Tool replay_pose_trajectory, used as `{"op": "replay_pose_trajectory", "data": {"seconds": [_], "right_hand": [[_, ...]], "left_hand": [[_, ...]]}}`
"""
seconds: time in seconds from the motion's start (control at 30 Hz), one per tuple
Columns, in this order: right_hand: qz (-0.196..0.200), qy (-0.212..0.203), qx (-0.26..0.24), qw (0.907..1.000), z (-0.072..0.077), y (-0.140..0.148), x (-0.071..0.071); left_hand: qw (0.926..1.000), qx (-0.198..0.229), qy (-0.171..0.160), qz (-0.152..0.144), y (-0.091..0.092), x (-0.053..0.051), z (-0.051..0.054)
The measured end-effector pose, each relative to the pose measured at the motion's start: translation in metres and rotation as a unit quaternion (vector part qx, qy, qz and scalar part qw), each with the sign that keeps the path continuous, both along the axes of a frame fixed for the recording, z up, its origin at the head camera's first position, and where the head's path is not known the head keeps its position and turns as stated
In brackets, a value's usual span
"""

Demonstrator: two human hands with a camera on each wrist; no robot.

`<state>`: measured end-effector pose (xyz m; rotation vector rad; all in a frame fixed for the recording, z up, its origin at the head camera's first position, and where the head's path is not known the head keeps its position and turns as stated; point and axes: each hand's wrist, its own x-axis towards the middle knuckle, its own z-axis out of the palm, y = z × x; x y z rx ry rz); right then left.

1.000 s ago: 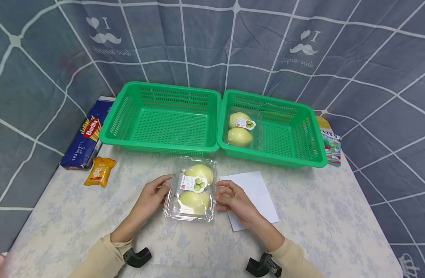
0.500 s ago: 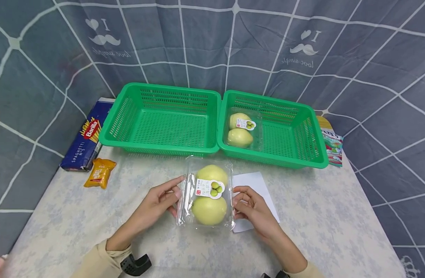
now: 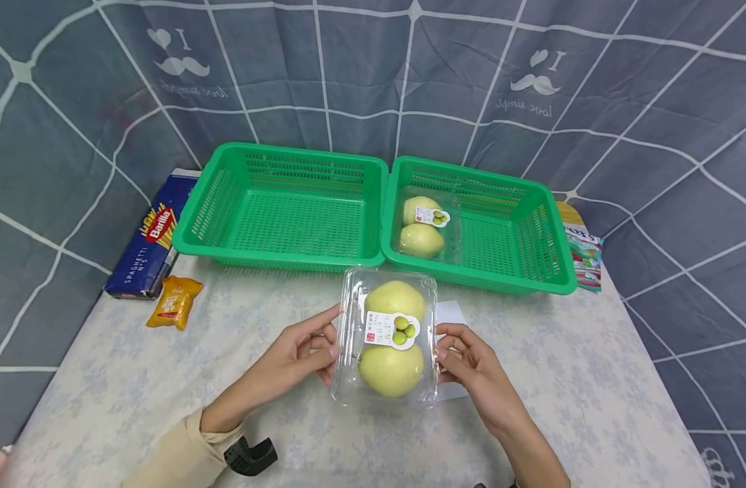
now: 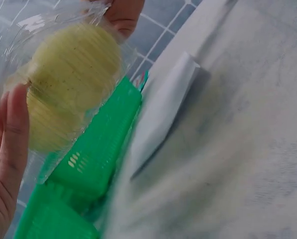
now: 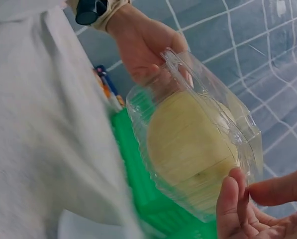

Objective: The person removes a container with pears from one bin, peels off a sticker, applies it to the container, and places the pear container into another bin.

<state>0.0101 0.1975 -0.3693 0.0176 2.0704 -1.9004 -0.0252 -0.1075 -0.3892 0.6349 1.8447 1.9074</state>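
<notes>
A clear plastic box (image 3: 348, 298) is held up over the table between my two hands, lid side facing the head camera. Inside lie two pale yellow-green fruits (image 3: 391, 371) that look like pears, and a white label (image 3: 380, 329) with a fruit picture sits across the middle. My left hand (image 3: 290, 362) grips the box's left edge, thumb on the near side. At the opposite edge, my right hand (image 3: 479, 373) pinches the rim; the right wrist view shows its thumb and fingertips (image 5: 230, 191) on the plastic. Both wrist views show the box tilted, raised off the cloth.
Two green baskets stand side by side at the back, the left one (image 3: 287, 261) and the right one (image 3: 501, 281), which contains a similar fruit box (image 3: 450, 244). A spaghetti box (image 3: 143, 254) and orange packet (image 3: 176, 303) lie left. White paper (image 3: 450, 313) lies beneath; a colourful packet (image 3: 585, 257) sits right.
The fruit box has moved right and up toward the head camera, with both hands on it, and now covers more of the white paper. The baskets and packets stay put.
</notes>
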Motion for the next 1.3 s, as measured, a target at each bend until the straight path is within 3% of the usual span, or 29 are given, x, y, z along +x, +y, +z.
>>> {"op": "replay_pose_trajectory", "data": {"seconds": [0.13,0.23,0.43,0.63,1.1,1.3], "right_hand": [[-0.033,0.017,-0.002,0.9993,0.007,0.011,0.001],[-0.073,0.026,-0.015,0.9969,0.013,0.017,0.000],[-0.137,0.053,-0.033,0.9887,0.023,0.027,-0.002],[-0.175,0.080,-0.070,0.9789,0.028,0.034,-0.005],[-0.216,0.093,-0.080,0.9686,0.040,0.042,-0.011],[-0.239,0.095,-0.033,0.9658,0.045,0.045,-0.021]], "left_hand": [[0.9988,-0.006,0.005,-0.049,0.013,-0.006,0.012],[0.9975,-0.021,0.016,-0.065,0.025,-0.011,0.021],[0.9938,-0.084,0.062,-0.040,0.051,-0.026,0.042],[0.9905,-0.105,0.084,-0.030,0.070,-0.039,0.061],[0.9914,-0.094,0.090,-0.009,0.094,-0.051,0.062],[0.9751,-0.161,0.152,-0.007,0.105,-0.069,0.063]]}}
